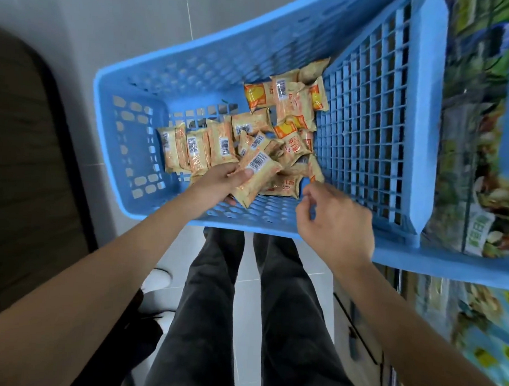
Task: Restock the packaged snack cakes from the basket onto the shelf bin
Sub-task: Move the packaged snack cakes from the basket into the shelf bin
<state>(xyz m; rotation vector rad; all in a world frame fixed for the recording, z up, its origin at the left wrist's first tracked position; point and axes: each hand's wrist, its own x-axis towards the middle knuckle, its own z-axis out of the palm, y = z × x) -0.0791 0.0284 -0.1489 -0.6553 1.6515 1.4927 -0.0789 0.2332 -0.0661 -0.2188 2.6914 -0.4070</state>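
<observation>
A blue perforated plastic basket (141, 96) fills the upper middle of the view. Several beige-and-orange packaged snack cakes (291, 104) lie loose on its floor, many with barcodes up. My left hand (219, 183) reaches over the near rim and grips one snack cake packet (258, 171) between thumb and fingers, barcode facing up. My right hand (333, 221) hovers at the near rim to the right, fingers loosely curled and apart, holding nothing, close to a packet (285, 185) lying below the held one.
A blue shelf bin edge (429, 118) adjoins the basket on the right, with colourful snack bags (479, 160) behind wire. Dark trousers (214, 307) and a tiled floor show below. A dark object (23, 156) stands at the left.
</observation>
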